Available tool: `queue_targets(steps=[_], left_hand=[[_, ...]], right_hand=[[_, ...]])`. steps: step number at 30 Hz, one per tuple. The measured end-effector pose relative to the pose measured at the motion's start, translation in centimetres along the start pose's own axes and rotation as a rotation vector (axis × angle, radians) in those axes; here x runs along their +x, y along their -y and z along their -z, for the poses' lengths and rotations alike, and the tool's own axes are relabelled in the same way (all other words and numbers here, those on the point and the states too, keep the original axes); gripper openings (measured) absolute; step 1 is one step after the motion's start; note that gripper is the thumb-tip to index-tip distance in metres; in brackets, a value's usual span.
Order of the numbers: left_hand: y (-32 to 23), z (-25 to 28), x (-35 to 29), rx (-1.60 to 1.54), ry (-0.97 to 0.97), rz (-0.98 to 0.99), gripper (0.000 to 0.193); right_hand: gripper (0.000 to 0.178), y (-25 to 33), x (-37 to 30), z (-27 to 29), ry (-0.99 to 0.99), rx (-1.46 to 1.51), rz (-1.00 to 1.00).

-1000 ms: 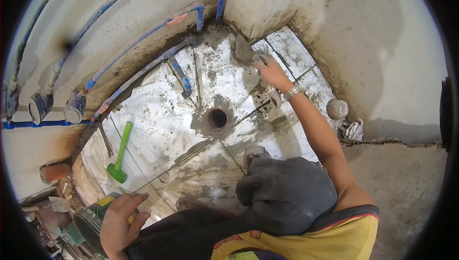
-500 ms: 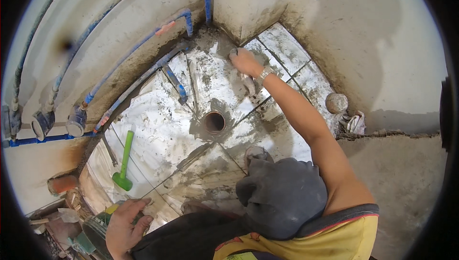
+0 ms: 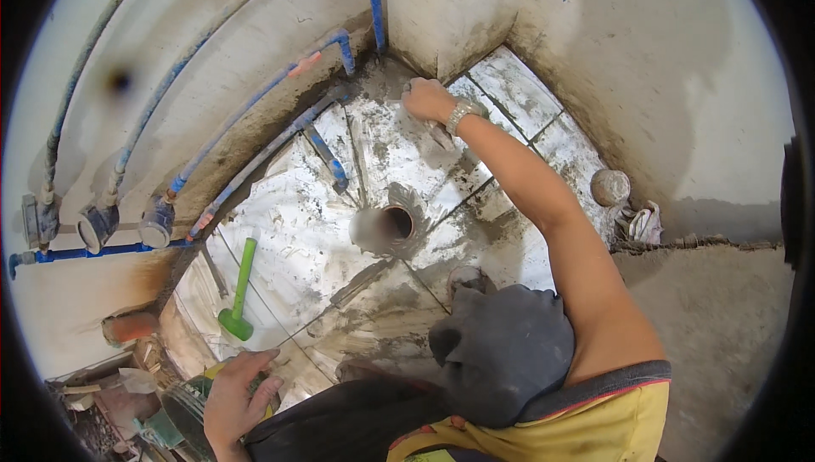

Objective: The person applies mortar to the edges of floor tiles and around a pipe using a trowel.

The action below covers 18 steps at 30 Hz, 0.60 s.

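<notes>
My right hand, with a watch at the wrist, reaches far out to the smeared floor tiles by the back corner. Its fingers are closed and pressed down near grey mortar; whatever they hold is hidden beneath them. At the lower left hovers my left hand, thumb and fingers apart, holding nothing that I can see. It is beside the dark round rim of a bucket-like thing. A green mallet lies on the pale tiles beyond that hand. A round drain pipe opening sits in the middle of the floor.
Blue water pipes run along the left wall, and a short blue pipe stub lies across the floor. A whitish round object and crumpled wrapping lie by the right wall. Rubble fills the lower left. My grey-clad knee rises in front.
The whole view has shifted slightly, with the floor now farther right. My right hand has moved a little toward the back corner, still closed. The left hand keeps its open shape.
</notes>
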<state>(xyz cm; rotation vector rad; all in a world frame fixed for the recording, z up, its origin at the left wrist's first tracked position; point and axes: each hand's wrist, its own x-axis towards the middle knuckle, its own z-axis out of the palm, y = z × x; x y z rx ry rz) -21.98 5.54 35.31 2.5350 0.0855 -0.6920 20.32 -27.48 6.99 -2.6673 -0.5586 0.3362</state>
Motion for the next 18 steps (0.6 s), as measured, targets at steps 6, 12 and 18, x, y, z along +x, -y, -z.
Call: queue_targets(steps=[6, 12, 18], left_hand=[[0.7, 0.0, 0.2, -0.098, -0.389, 0.132, 0.024], [-3.6, 6.9, -0.7, 0.459, -0.643, -0.230, 0.026], [-8.7, 30.7, 5.9, 0.962, -1.094, -0.682, 0.063]], right_hand=[[0.038, 0.5, 1.9, -1.5, 0.030, 0.060, -0.144], [0.036, 2.9, 2.6, -2.8, 0.048, 0.129, -0.102], [0.052, 0.3, -3.8, -6.2, 0.085, 0.452, -0.154]])
